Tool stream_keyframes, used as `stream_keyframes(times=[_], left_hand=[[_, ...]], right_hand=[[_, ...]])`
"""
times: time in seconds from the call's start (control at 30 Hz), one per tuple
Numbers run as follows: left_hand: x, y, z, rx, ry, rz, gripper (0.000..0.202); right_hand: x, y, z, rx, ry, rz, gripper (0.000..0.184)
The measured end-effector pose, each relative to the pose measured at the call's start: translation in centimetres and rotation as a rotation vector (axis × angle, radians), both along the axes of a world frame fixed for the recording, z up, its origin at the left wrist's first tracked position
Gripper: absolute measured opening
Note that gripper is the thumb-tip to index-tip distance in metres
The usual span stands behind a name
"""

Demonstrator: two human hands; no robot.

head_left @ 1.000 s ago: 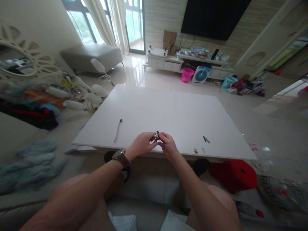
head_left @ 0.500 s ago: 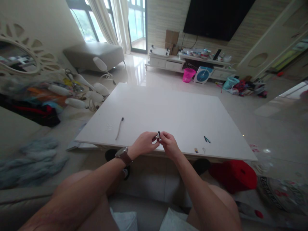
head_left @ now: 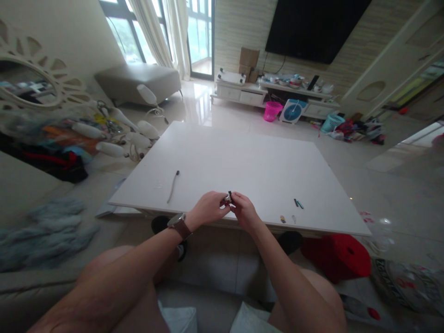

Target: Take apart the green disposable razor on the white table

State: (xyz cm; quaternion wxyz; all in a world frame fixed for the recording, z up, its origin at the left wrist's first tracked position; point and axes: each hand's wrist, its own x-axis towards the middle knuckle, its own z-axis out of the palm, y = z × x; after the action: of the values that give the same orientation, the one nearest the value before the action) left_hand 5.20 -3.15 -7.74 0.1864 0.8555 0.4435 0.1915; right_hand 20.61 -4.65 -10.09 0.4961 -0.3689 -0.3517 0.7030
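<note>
My left hand (head_left: pixel 208 209) and my right hand (head_left: pixel 244 211) meet over the near edge of a white table (head_left: pixel 243 162). Both pinch one small dark and silvery object (head_left: pixel 228 197) between their fingertips; it is too small to name. A watch with a brown strap sits on my left wrist. To the left on the table lies a thin grey stick with a dark tip (head_left: pixel 172 186). Right of my hands lie a small green and dark piece (head_left: pixel 298 203) and two tiny bits (head_left: pixel 287 218) near the edge.
A red stool (head_left: pixel 338 255) stands under the table's right corner. White lamp parts and clutter (head_left: pixel 114 134) lie on the floor at left, and a blue-grey rug (head_left: pixel 45 231) beside the sofa. A TV cabinet (head_left: pixel 274 95), pink basket and fan stand far back.
The view has drifted slightly, so the table sits a little lower and more to the right. My hands stay together on the small object, with only slight finger movement.
</note>
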Motion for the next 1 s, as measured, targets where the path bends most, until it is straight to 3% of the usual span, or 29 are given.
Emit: stream_keyframes(times=[0.3, 0.5, 0.83, 1.0], left_hand=[[0.4, -0.2, 0.6, -0.04, -0.003, 0.005, 0.003], [0.4, -0.2, 0.8, -0.052, -0.046, 0.025, 0.004], [0.3, -0.2, 1.1, -0.068, -0.121, -0.029, 0.014], [0.0, 0.1, 1.1, -0.06, -0.116, -0.008, 0.015]], right_hand=[[0.1, 0.5, 0.2, -0.071, 0.023, -0.075, 0.024], [0.2, 0.7, 0.5, -0.071, -0.008, -0.099, 0.02], [0.8, 1.0, 0.2, -0.16, -0.015, -0.297, 0.021], [0.8, 1.0, 0.2, -0.179, -0.028, -0.231, 0.022]])
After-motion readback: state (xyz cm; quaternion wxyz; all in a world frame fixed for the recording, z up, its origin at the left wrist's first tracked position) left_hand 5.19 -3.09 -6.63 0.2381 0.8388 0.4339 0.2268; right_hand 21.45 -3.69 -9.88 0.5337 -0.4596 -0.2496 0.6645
